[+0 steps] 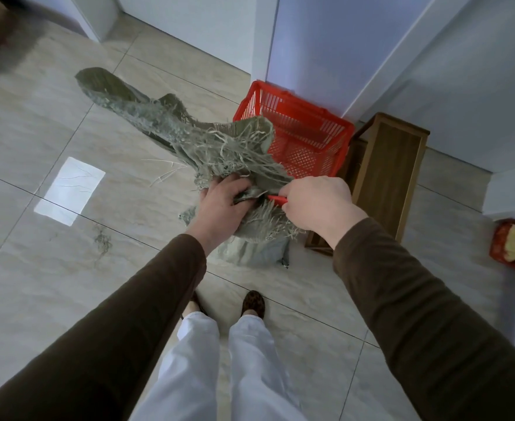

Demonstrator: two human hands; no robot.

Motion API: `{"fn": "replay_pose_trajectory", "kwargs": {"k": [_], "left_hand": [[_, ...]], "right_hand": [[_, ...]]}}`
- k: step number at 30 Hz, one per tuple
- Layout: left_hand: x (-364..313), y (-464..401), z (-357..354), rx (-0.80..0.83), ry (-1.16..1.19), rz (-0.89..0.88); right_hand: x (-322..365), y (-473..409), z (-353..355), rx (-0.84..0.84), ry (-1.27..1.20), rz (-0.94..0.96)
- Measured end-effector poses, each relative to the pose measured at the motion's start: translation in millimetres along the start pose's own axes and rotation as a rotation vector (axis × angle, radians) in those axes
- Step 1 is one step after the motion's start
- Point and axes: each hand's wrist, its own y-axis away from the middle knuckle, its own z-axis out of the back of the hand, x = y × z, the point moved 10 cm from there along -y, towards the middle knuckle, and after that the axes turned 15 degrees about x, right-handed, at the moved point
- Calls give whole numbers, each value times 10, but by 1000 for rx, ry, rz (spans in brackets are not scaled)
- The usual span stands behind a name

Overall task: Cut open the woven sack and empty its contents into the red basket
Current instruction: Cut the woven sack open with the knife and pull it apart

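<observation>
My slippered feet (244, 305) stood on the pale floor tiles (52, 268), white trouser legs below me and both brown sleeves reaching forward. My left hand (224, 205) had its fingers curled into the frayed grey-green cloth of the woven sack (219, 147), bunching a fold of it. My right hand (316, 202) was clenched round a red-handled cutting tool (277, 199), of which only a short red stretch showed beyond my fist, its tip against the cloth just beside my left fingers; I could not tell what kind of blade it had. The lower part of the sack sat on the floor under my hands, loose strands hanging from its torn edge, and a long ragged strip of it stretched away to the upper left across the tiles. Behind the sack, touching its raised edge in this view, stood the red basket (307, 129), tilted against the white wall. A wooden stool (386, 165) stood just to the right of it. Well apart to the right lay a small red tray (500, 253) with something yellow on it.
</observation>
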Motion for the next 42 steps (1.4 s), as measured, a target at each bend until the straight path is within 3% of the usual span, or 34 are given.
{"fn": "replay_pose_trajectory", "kwargs": {"k": [9,20,23,26,31,35,39,42], "left_hand": [[-3,34,14,45,5,-21],[0,20,-87,68,5,-41],[114,-4,-102,78,286,-58],[271,-8,-274,161,672,35],[412,0,-547,167,831,182],[261,-74,-480,144,558,75],[203,-183,-331,129,58,70],[142,-256,-272,134,-110,77]], "right_hand": [[-31,-12,-64,-45,-83,-36],[93,-73,-80,-167,-122,60],[-67,-114,-149,-176,-290,85],[-171,-212,-361,-61,-479,124],[-125,-310,-653,59,-935,147],[-192,-304,-638,5,-847,56],[-266,-204,-568,-115,-738,-22],[-266,-103,-481,-205,-648,-46]]}}
